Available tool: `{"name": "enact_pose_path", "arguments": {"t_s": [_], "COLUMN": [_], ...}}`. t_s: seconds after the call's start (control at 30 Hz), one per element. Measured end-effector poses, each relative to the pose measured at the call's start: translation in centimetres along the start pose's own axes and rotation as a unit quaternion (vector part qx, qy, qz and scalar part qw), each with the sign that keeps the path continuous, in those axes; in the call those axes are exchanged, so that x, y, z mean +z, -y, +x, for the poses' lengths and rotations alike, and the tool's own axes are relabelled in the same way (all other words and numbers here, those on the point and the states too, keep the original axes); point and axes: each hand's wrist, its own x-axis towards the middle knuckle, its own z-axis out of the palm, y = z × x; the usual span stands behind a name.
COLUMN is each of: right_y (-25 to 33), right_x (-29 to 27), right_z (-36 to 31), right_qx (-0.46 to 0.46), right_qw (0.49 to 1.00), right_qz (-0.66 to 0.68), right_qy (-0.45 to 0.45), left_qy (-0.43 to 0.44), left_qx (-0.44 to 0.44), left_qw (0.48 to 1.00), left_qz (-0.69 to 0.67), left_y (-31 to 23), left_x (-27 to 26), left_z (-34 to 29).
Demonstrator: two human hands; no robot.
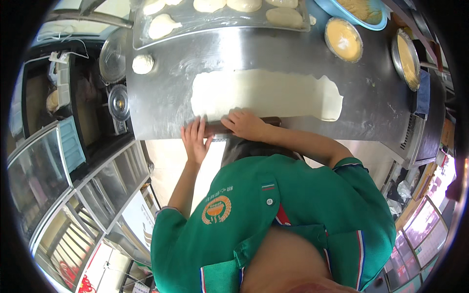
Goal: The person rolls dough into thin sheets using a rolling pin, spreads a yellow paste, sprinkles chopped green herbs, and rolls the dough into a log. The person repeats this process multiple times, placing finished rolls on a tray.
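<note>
A long, pale sheet of dough lies flat across the steel worktop, its right end uneven. Along its near edge is a dark brown rolling pin, close to the table's front edge. My right hand rests over the pin's middle with fingers curled onto it. At the pin's left end is my left hand, its fingers stretched out and apart, tips touching the dough's near left corner. The part of the pin under my right hand and forearm is hidden.
Beyond the sheet stands a metal tray with several dough pieces. A small dough ball sits at the left. Two metal bowls of yellow filling, one nearer and one farther right, flank a blue basin. Round lids lie at the left edge.
</note>
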Motion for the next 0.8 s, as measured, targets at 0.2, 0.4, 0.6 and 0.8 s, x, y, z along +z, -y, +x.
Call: {"name": "enact_pose_path", "arguments": {"t_s": [0.2, 0.4, 0.6, 0.8], "right_y": [-7.7, -13.9, -7.8, -10.2], "right_x": [-4.6, -6.1, -5.3, -8.9], "right_z": [-1.8, 3.7, -7.9, -18.3], "right_qx": [0.116, 0.144, 0.106, 0.089], "right_qw": [0.992, 0.985, 0.983, 0.990], "right_qz": [-0.028, -0.098, -0.151, -0.052], "right_qy": [0.035, 0.017, -0.004, 0.097], "left_qy": [0.009, -0.177, 0.028, 0.028], "left_qx": [0.082, 0.085, 0.116, 0.242], "left_qw": [0.996, 0.979, 0.991, 0.970], "left_qz": [0.025, 0.050, 0.067, 0.015], "left_y": [-5.5, -4.1, -10.5, -15.5], "left_x": [-0.4, -0.3, 2.5, 4.6], "left_z": [13.1, 31.6, 14.9, 8.5]}}
